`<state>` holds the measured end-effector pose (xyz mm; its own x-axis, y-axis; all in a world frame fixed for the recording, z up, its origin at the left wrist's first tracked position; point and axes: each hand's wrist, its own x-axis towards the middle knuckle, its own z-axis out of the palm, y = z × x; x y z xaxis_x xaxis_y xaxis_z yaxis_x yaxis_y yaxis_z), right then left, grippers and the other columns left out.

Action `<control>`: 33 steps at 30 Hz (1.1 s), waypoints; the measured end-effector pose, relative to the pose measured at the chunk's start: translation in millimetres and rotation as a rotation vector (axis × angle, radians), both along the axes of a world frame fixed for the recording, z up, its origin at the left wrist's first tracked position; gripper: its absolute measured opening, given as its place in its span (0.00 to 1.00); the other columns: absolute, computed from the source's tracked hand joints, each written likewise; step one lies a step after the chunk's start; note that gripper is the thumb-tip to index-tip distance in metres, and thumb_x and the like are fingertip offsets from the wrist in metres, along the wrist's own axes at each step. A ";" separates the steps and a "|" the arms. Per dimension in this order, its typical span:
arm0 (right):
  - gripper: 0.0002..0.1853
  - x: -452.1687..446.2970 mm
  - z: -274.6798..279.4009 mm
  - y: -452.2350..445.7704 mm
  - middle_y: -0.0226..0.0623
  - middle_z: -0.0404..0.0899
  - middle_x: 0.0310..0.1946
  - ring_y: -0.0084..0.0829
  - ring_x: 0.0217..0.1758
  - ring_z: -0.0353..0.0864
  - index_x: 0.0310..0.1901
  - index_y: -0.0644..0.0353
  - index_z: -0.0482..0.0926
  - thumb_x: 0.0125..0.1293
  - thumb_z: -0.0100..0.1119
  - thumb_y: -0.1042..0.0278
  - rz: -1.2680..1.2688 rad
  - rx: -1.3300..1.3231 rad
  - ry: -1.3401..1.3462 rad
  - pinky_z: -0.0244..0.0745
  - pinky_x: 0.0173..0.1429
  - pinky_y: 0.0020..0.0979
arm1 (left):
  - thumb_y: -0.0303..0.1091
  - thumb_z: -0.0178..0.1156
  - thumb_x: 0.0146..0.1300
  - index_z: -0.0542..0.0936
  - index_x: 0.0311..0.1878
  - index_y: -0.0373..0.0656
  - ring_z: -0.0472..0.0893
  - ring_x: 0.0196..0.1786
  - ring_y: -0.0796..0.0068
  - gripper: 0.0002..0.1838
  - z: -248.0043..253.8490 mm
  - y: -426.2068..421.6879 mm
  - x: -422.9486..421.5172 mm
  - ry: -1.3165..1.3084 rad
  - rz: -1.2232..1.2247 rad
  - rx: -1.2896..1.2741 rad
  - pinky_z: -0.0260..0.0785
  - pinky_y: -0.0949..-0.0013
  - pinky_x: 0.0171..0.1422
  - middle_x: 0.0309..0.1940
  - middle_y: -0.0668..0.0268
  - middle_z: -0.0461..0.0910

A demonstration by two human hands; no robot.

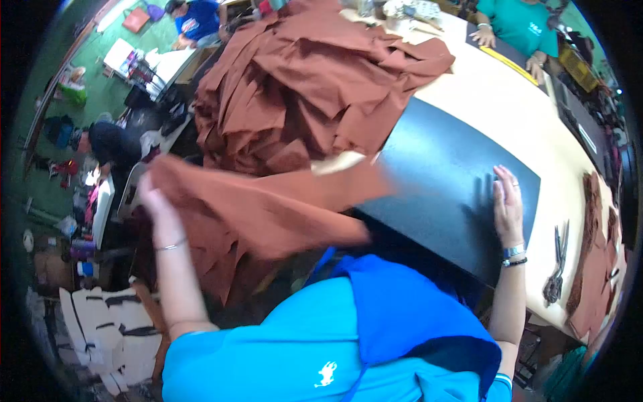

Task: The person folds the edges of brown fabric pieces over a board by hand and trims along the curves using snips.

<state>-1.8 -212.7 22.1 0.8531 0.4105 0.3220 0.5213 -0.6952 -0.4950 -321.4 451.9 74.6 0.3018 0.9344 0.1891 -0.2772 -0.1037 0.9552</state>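
My left hand (155, 199) grips a piece of reddish-brown leather (268, 208) by its edge. The sheet hangs in the air to the right of that hand, blurred by motion. Over the right side of a black cutting board (449, 161) is my right hand (509, 201), its fingers stretched out and nothing in them. A large heap of the same brown leather (315, 80) lies folded on the table beyond the board. More brown leather hangs below my left hand, at the table's near side.
A pair of scissors (558, 261) lies on the pale table (495, 87) right of the board, beside stacked brown pieces (593, 268). Across the table, a person in a green shirt (519, 27) has hands near a yellow ruler (509, 63). Other people sit at the left.
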 end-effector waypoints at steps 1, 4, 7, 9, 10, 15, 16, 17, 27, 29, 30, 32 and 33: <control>0.21 2.0 -9.6 -4.8 0.46 0.74 0.63 0.45 0.69 0.70 0.61 0.61 0.76 0.78 0.45 0.55 -0.038 0.023 0.044 0.62 0.73 0.39 | 0.42 0.47 0.69 0.81 0.51 0.37 0.83 0.53 0.61 0.21 39.2 6.5 -22.0 -0.088 0.115 -0.168 0.74 0.59 0.63 0.50 0.57 0.83; 0.20 -3.3 -8.2 -2.8 0.46 0.75 0.62 0.43 0.66 0.72 0.58 0.63 0.78 0.78 0.46 0.58 -0.026 -0.025 0.016 0.64 0.71 0.37 | 0.42 0.44 0.72 0.82 0.52 0.39 0.83 0.55 0.56 0.21 121.9 74.4 -98.7 -0.160 0.488 0.144 0.74 0.52 0.64 0.51 0.51 0.83; 0.19 0.7 -15.4 -3.2 0.46 0.75 0.62 0.43 0.66 0.72 0.58 0.64 0.78 0.78 0.46 0.59 -0.005 -0.012 0.022 0.64 0.72 0.37 | 0.41 0.42 0.77 0.83 0.48 0.38 0.85 0.49 0.53 0.22 166.8 119.2 -158.0 0.862 1.182 1.215 0.76 0.51 0.55 0.43 0.43 0.84; 0.20 8.3 -27.3 -10.1 0.44 0.74 0.63 0.41 0.68 0.70 0.59 0.64 0.78 0.79 0.45 0.59 -0.004 -0.013 0.041 0.63 0.73 0.37 | 0.41 0.42 0.77 0.83 0.41 0.38 0.84 0.32 0.43 0.22 169.7 123.9 -136.6 1.340 1.060 1.163 0.73 0.43 0.37 0.25 0.45 0.83; 0.20 4.9 -23.9 -6.7 0.44 0.74 0.63 0.41 0.68 0.70 0.59 0.63 0.78 0.79 0.44 0.58 0.010 -0.005 0.075 0.63 0.73 0.37 | 0.42 0.40 0.78 0.81 0.37 0.37 0.84 0.34 0.40 0.23 170.2 37.5 -71.9 1.062 0.801 0.844 0.73 0.41 0.35 0.27 0.42 0.82; 0.21 1.9 -20.8 -5.7 0.43 0.72 0.65 0.41 0.69 0.69 0.60 0.62 0.77 0.79 0.44 0.55 0.012 -0.046 0.065 0.61 0.74 0.38 | 0.74 0.45 0.64 0.76 0.58 0.22 0.75 0.64 0.42 0.51 6.1 71.3 17.0 1.550 0.278 0.436 0.66 0.48 0.69 0.57 0.33 0.76; 0.21 2.0 -21.0 -6.0 0.43 0.72 0.65 0.42 0.69 0.69 0.60 0.62 0.77 0.79 0.44 0.55 0.015 -0.059 0.057 0.61 0.74 0.38 | 0.79 0.52 0.56 0.71 0.65 0.23 0.71 0.70 0.45 0.58 -58.1 81.7 18.7 1.455 0.116 0.427 0.64 0.52 0.72 0.64 0.33 0.71; 0.21 2.5 -21.5 -6.7 0.44 0.72 0.66 0.42 0.70 0.69 0.60 0.62 0.77 0.79 0.45 0.55 0.020 -0.070 0.045 0.61 0.74 0.38 | 0.80 0.54 0.53 0.67 0.69 0.25 0.66 0.74 0.48 0.62 -82.6 35.1 30.3 1.455 -0.127 0.234 0.56 0.56 0.78 0.67 0.31 0.66; 0.16 3.7 -24.3 -5.1 0.47 0.74 0.63 0.45 0.67 0.71 0.57 0.63 0.79 0.75 0.52 0.64 -0.006 -0.116 -0.027 0.63 0.72 0.40 | 0.63 0.46 0.71 0.62 0.75 0.48 0.64 0.74 0.46 0.37 -228.9 -58.4 3.3 1.812 0.258 0.191 0.58 0.32 0.70 0.77 0.50 0.56; 0.16 -0.1 -21.0 -2.4 0.47 0.75 0.62 0.45 0.66 0.71 0.56 0.63 0.79 0.74 0.52 0.64 -0.037 -0.099 -0.012 0.64 0.72 0.40 | 0.47 0.43 0.75 0.76 0.52 0.40 0.83 0.53 0.43 0.20 -234.6 -31.7 -3.9 1.699 0.092 0.370 0.76 0.47 0.54 0.54 0.44 0.80; 0.16 -2.5 -17.3 -0.9 0.46 0.75 0.62 0.45 0.65 0.72 0.56 0.63 0.79 0.74 0.53 0.64 -0.025 -0.108 -0.049 0.65 0.71 0.40 | 0.43 0.46 0.74 0.77 0.50 0.39 0.84 0.50 0.43 0.18 -218.0 -39.1 6.9 1.668 0.132 0.406 0.76 0.46 0.54 0.46 0.44 0.84; 0.15 -4.9 -11.7 2.8 0.46 0.76 0.60 0.46 0.64 0.73 0.55 0.62 0.80 0.73 0.54 0.64 -0.013 -0.080 -0.051 0.66 0.69 0.40 | 0.39 0.49 0.73 0.79 0.49 0.36 0.82 0.53 0.41 0.16 -226.2 -20.9 18.9 1.571 0.116 0.354 0.75 0.46 0.55 0.45 0.43 0.84; 0.15 -5.8 -10.2 2.8 0.47 0.76 0.60 0.47 0.63 0.73 0.54 0.62 0.80 0.73 0.54 0.64 -0.006 -0.070 -0.052 0.66 0.69 0.40 | 0.43 0.50 0.73 0.78 0.53 0.35 0.80 0.57 0.42 0.20 -251.4 7.5 19.2 1.612 -0.021 0.448 0.73 0.48 0.59 0.49 0.43 0.82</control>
